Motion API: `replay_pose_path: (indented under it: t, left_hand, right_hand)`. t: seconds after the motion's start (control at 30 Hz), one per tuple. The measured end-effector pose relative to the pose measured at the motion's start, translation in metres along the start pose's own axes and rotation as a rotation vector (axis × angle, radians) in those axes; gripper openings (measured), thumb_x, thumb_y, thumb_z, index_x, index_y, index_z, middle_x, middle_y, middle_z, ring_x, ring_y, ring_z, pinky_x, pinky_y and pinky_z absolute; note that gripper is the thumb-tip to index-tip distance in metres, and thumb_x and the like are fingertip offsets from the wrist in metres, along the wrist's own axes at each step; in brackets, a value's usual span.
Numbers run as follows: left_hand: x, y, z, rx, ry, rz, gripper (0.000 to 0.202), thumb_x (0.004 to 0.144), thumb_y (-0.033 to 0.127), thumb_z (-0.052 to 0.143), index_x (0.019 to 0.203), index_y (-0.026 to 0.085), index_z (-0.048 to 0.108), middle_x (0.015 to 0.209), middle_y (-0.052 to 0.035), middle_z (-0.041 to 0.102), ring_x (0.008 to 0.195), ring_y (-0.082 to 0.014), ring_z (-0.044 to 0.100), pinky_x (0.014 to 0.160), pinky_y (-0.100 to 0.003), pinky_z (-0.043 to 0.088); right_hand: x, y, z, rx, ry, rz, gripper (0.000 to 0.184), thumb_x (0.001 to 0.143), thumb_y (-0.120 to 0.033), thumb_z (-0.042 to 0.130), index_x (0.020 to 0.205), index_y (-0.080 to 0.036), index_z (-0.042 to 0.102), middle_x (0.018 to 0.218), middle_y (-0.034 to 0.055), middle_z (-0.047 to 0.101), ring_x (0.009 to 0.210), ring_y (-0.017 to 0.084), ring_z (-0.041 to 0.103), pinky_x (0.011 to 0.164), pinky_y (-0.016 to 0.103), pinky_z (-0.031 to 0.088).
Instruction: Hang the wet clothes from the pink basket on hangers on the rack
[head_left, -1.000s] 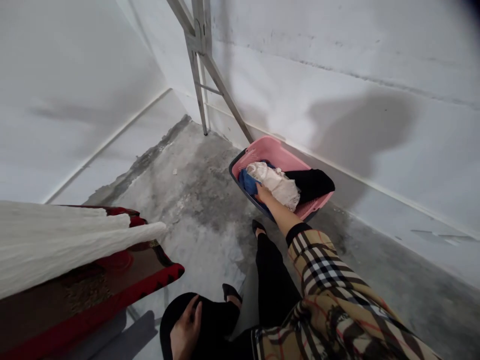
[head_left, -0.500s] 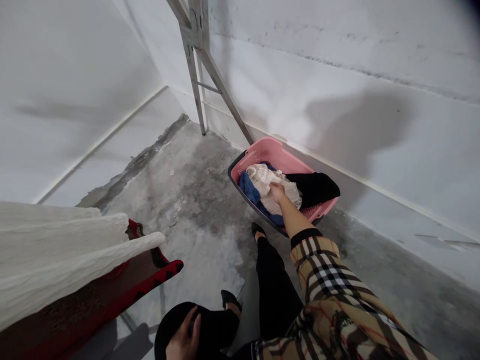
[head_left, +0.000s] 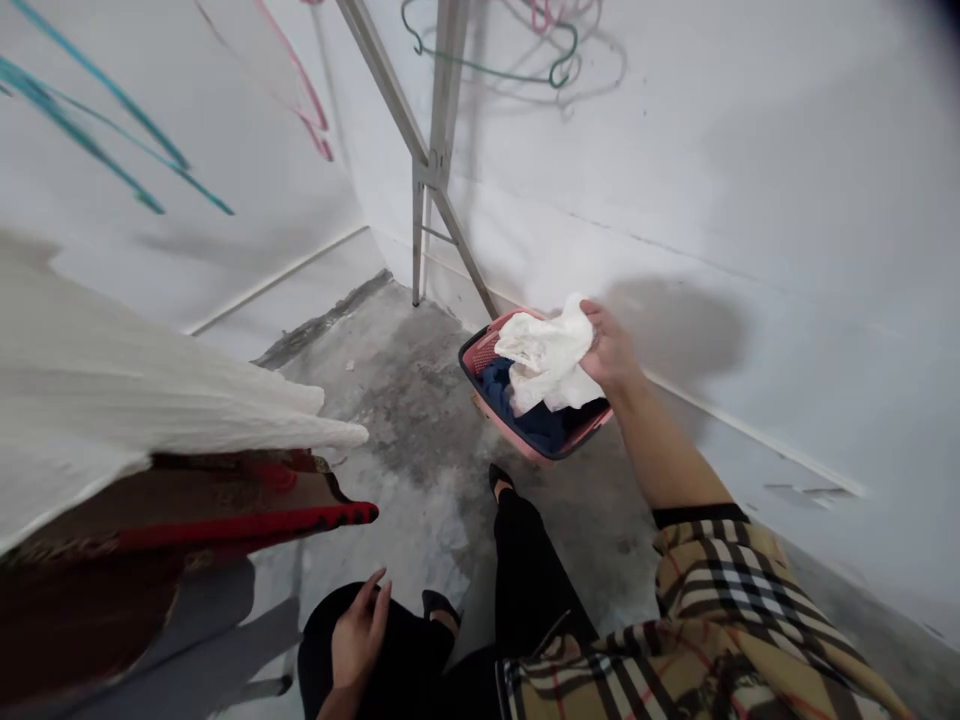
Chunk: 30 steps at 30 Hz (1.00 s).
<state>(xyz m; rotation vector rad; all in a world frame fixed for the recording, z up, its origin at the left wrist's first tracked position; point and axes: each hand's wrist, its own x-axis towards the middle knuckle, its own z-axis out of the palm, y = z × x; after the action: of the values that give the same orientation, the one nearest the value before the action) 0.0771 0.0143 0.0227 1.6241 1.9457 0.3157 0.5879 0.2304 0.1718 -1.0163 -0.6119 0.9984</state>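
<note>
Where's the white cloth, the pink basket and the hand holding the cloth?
white cloth [head_left: 547,355], head view, middle of the bunched cloth
pink basket [head_left: 480,352], head view, its pink rim
right hand [head_left: 609,348], head view, back of the hand

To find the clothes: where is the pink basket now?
In the head view, the pink basket sits on the concrete floor by the right wall, under the person's right hand, which holds a white cloth.

A home laundry corner: metal drying rack [head_left: 439,130], clothes hangers [head_left: 480,68], pink laundry basket [head_left: 480,352].
</note>
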Motion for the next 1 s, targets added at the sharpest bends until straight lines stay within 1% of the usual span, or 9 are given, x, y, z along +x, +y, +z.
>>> replay_pose_path:
  t: [0.13,0.23,0.37,0.47,0.57,0.67,0.77,0.9,1.0]
  left_hand:
    - [-0.001,0.054,-0.001,-0.224,-0.015,0.126,0.055,0.083,0.054,0.050,0.119,0.015,0.063,0.077,-0.0023,0.068,0.050,-0.0124,0.055,0.057,-0.026,0.049]
    - [-0.005,0.114,-0.016,-0.434,-0.013,0.255,0.053,0.084,0.050,0.053,0.123,0.014,0.060,0.091,-0.0059,0.068,0.067,-0.0134,0.060,0.067,-0.027,0.052]
    - [-0.020,0.183,-0.048,-0.572,0.037,0.503,0.050,0.087,0.045,0.056,0.130,0.018,0.054,0.116,-0.0113,0.064,0.091,-0.0163,0.062,0.081,-0.032,0.052]
    - [-0.034,0.213,-0.069,-0.567,0.119,0.674,0.057,0.086,0.047,0.059,0.136,0.020,0.047,0.130,-0.0149,0.057,0.104,-0.0200,0.060,0.088,-0.037,0.051]
    - [-0.047,0.228,-0.082,-0.553,0.209,0.806,0.073,0.083,0.051,0.063,0.143,0.022,0.036,0.145,-0.0177,0.043,0.125,-0.0266,0.049,0.100,-0.045,0.044]
    - [-0.058,0.235,-0.094,-0.548,0.281,0.870,0.085,0.080,0.057,0.065,0.148,0.024,0.025,0.152,-0.0177,0.033,0.140,-0.0313,0.033,0.111,-0.051,0.032]
    - [-0.070,0.239,-0.108,-0.508,0.359,0.928,0.091,0.077,0.060,0.067,0.149,0.024,0.024,0.153,-0.0167,0.033,0.141,-0.0324,0.030,0.114,-0.052,0.027]
    - [-0.082,0.238,-0.137,-0.432,0.391,0.968,0.064,0.083,0.038,0.063,0.141,0.020,0.041,0.132,-0.0131,0.059,0.125,-0.0279,0.051,0.109,-0.048,0.036]
    - [-0.087,0.230,-0.168,-0.587,0.331,0.919,0.039,0.086,0.023,0.053,0.124,0.017,0.059,0.117,-0.0088,0.068,0.110,-0.0207,0.061,0.100,-0.039,0.045]
  right_hand:
    - [-0.059,-0.083,0.042,0.097,-0.196,-0.107,0.008,0.071,-0.027,0.058,0.077,-0.024,0.054,0.070,-0.0039,0.060,0.074,0.014,0.063,0.072,0.029,0.055]
    - [-0.103,-0.129,0.071,0.121,-0.350,-0.143,0.006,0.071,-0.022,0.055,0.068,-0.023,0.049,0.062,-0.0042,0.053,0.065,0.012,0.060,0.069,0.027,0.055]
    - [-0.155,-0.162,0.099,0.248,-0.487,-0.090,0.013,0.066,-0.015,0.057,0.064,-0.022,0.046,0.057,-0.0059,0.051,0.060,0.009,0.058,0.075,0.025,0.054]
    - [-0.186,-0.171,0.113,0.290,-0.536,0.014,0.016,0.069,-0.019,0.061,0.064,-0.022,0.046,0.059,-0.0054,0.056,0.068,0.012,0.062,0.079,0.029,0.053]
    - [-0.212,-0.172,0.124,0.219,-0.608,0.106,0.022,0.073,-0.026,0.062,0.062,-0.022,0.044,0.061,-0.0036,0.059,0.075,0.016,0.065,0.075,0.034,0.051]
    - [-0.234,-0.167,0.138,0.160,-0.684,0.004,0.031,0.075,-0.031,0.064,0.059,-0.021,0.040,0.053,-0.0041,0.051,0.066,0.014,0.061,0.064,0.028,0.048]
    - [-0.253,-0.162,0.157,0.139,-0.741,-0.068,0.036,0.072,-0.035,0.067,0.056,-0.021,0.037,0.047,-0.0053,0.040,0.049,0.009,0.048,0.053,0.024,0.044]
    - [-0.275,-0.164,0.182,0.062,-0.887,-0.036,0.035,0.065,-0.037,0.068,0.052,-0.022,0.039,0.040,-0.0081,0.029,0.038,0.006,0.033,0.049,0.026,0.044]
    - [-0.283,-0.174,0.192,0.024,-0.981,-0.011,0.034,0.065,-0.033,0.065,0.050,-0.021,0.037,0.039,-0.0083,0.032,0.036,0.006,0.034,0.048,0.025,0.043]
